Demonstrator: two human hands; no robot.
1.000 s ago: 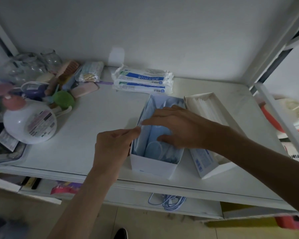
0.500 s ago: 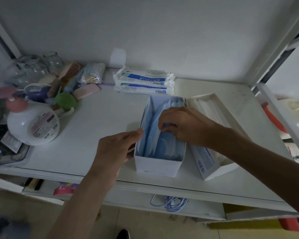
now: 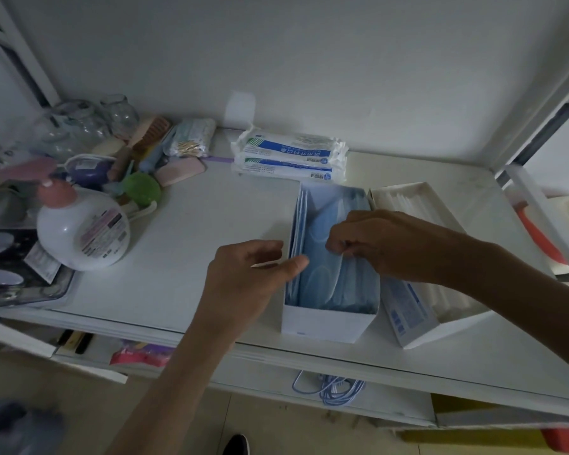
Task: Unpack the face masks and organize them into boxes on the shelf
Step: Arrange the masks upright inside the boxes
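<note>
An open white box point(image 3: 326, 326) stands on the white shelf point(image 3: 194, 244), filled with upright blue face masks point(image 3: 329, 284). My left hand point(image 3: 247, 284) rests against the box's left wall, thumb tip over the rim touching the masks. My right hand point(image 3: 388, 244) is over the box's right side, fingertips pinched on the top edge of the blue masks. A second open box point(image 3: 414, 320) with white masks sits just right of it, partly hidden by my right forearm. Two sealed mask packs point(image 3: 289, 156) lie stacked at the back by the wall.
At the left stand a white pump bottle point(image 3: 83, 231), a green ball point(image 3: 142, 188), glass jars point(image 3: 89, 119), a cotton swab pack point(image 3: 191, 139) and other small toiletries. A blue cable point(image 3: 335, 389) lies on the lower shelf. A white shelf post point(image 3: 546, 224) rises at the right.
My right hand has lifted from lying flat on the masks and now pinches their top edge nearer the box's right wall. My left hand stayed at the left wall.
</note>
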